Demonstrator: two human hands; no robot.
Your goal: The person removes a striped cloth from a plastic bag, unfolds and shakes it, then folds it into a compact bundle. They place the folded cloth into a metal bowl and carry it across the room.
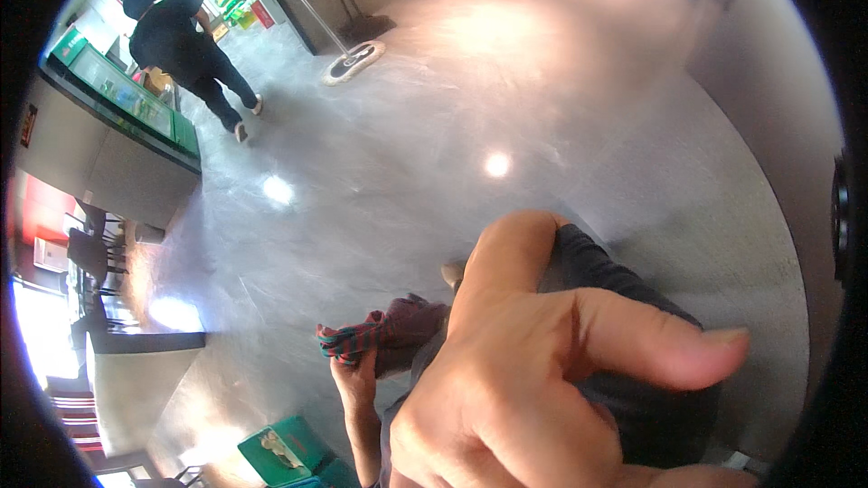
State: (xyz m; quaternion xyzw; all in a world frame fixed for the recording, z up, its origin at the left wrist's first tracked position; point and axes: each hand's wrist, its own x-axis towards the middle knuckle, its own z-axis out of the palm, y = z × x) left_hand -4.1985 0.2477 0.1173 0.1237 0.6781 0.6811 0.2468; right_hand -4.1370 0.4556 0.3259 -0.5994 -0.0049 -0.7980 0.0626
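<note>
My left hand [357,369] grips a crumpled bundle of striped dark red and green cloth [359,335], low on the left side of my body. Raised close to the camera, my right hand [515,393] fills much of the lower right. Its thumb sticks out to the right, away from the fingers, and nothing shows in its grasp. The fingertips run out of the picture at the bottom. Behind this hand are my dark clothes [651,420], and the tip of a shoe [450,274] shows beside the forearm.
Smooth grey floor [380,169] stretches ahead. A flat dust mop [352,64] leans at the wall's end. Another person [176,41] is at upper left, back turned, near a green glass-door refrigerator [122,91]. A green bin [281,451], chairs [95,251] and low partitions [139,386] stand left.
</note>
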